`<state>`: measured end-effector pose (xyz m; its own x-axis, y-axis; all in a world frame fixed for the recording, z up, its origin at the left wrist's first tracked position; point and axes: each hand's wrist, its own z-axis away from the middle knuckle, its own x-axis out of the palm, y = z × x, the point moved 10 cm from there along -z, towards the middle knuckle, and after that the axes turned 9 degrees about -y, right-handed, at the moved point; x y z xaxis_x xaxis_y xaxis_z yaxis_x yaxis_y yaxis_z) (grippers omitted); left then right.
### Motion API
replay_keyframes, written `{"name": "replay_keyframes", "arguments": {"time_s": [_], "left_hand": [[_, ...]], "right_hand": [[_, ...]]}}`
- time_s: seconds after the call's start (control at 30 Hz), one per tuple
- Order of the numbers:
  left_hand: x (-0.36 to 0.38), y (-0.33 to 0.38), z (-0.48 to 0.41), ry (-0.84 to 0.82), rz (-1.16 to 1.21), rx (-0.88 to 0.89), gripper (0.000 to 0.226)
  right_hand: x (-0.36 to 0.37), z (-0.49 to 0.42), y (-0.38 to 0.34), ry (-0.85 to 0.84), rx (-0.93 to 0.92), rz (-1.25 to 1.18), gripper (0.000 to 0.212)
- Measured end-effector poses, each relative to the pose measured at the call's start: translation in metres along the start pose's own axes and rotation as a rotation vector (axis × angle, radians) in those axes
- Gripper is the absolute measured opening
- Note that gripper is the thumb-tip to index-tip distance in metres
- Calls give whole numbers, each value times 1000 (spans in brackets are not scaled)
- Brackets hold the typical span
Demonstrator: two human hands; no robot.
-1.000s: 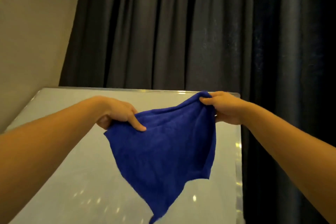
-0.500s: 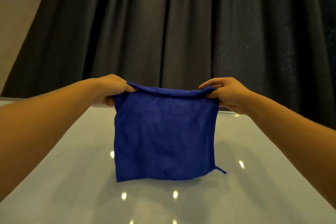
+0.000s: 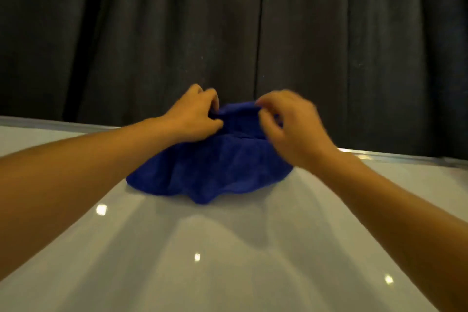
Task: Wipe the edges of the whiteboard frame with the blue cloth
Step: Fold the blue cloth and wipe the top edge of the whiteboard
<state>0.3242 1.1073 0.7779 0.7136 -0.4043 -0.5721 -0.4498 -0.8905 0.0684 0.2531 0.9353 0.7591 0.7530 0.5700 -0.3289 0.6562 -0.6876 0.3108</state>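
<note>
The blue cloth (image 3: 210, 170) is bunched over the far edge of the whiteboard (image 3: 228, 261), its lower part spread on the white surface. My left hand (image 3: 195, 116) pinches the cloth's top fold from the left. My right hand (image 3: 291, 129) grips the same fold from the right, slightly blurred. The two hands are close together, right above the board's silver frame (image 3: 395, 156), which runs along the far edge and is hidden under the cloth in the middle.
A dark grey curtain (image 3: 228, 33) hangs directly behind the far edge of the board. The glossy board surface shows several small light reflections near me.
The cloth was held up stretched between my hands; now it is lowered onto the far frame edge and bunched, and my hands have come closer together.
</note>
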Motion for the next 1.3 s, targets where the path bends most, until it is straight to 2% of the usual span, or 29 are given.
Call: {"name": "replay_keyframes", "arguments": {"time_s": [0.07, 0.1, 0.2, 0.23, 0.3, 0.4, 0.43, 0.47, 0.5, 0.53, 0.57, 0.63, 0.7, 0.77, 0.83, 0.9, 0.97, 1.03, 1.07, 1.1, 1.13, 1.2, 1.23, 1.27, 1.3], "left_hand": [[25, -9, 9, -128, -77, 19, 11], [30, -18, 9, -170, -54, -5, 14], [35, -45, 3, -331, 14, -141, 30], [40, -57, 1, -412, 14, -205, 35], [45, -78, 2, -568, -11, -354, 44], [51, -103, 15, -730, -35, -555, 56], [48, -104, 7, -697, -122, -504, 56], [40, -100, -2, -589, -223, -433, 56], [28, -89, -12, -415, -284, -336, 55], [18, -74, -17, -249, -259, -221, 55], [13, -62, -14, -151, -160, -123, 56], [21, -42, 1, -117, -58, -3, 60], [33, -28, 14, -90, -248, 61, 63], [40, -26, 19, -65, -395, 54, 66], [50, -36, 11, -179, -367, -24, 64], [63, -49, 0, -347, -277, -135, 61], [73, -56, -8, -474, -181, -223, 62], [75, -56, -8, -539, -97, -264, 65], [73, -55, -8, -515, -98, -261, 66], [64, -54, -8, -422, -126, -234, 67], [47, -49, -6, -264, -183, -184, 68], [17, -31, 14, 98, -337, -69, 67], [13, -23, 28, 214, -374, -20, 65], [15, -18, 39, 255, -374, 14, 63], [20, -17, 44, 236, -352, 33, 62]], "right_hand": [[71, 16, -33, -417, -104, 84, 35], [92, 19, -34, -518, -93, 142, 41], [96, 1, -18, -471, 0, 120, 50], [102, -4, -16, -468, -12, 195, 51], [118, -8, -9, -550, -2, 267, 51], [143, -11, 21, -775, 242, 102, 57], [144, -11, 32, -859, 362, 62, 62], [141, -12, 41, -910, 456, 42, 69], [132, -20, 44, -901, 465, 90, 72], [121, -34, 40, -810, 380, 190, 69], [108, -46, 28, -642, 262, 259, 61], [90, -37, -8, -345, 50, 193, 49], [99, -6, -31, -309, -22, 222, 60], [117, 18, -33, -362, -41, 375, 71], [121, 14, -15, -421, 21, 335, 69], [133, -4, 9, -613, 140, 196, 65], [151, -12, 25, -879, 264, 34, 72], [158, -12, 29, -1066, 351, -44, 78], [157, -13, 29, -1084, 354, -32, 79], [153, -18, 29, -1026, 330, 4, 78], [145, -25, 27, -889, 291, 66, 73], [114, -23, 8, -418, 227, 261, 58], [104, -7, -5, -236, 214, 348, 54], [102, 12, -18, -144, 207, 386, 54], [105, 24, -25, -124, 199, 386, 57]]}}
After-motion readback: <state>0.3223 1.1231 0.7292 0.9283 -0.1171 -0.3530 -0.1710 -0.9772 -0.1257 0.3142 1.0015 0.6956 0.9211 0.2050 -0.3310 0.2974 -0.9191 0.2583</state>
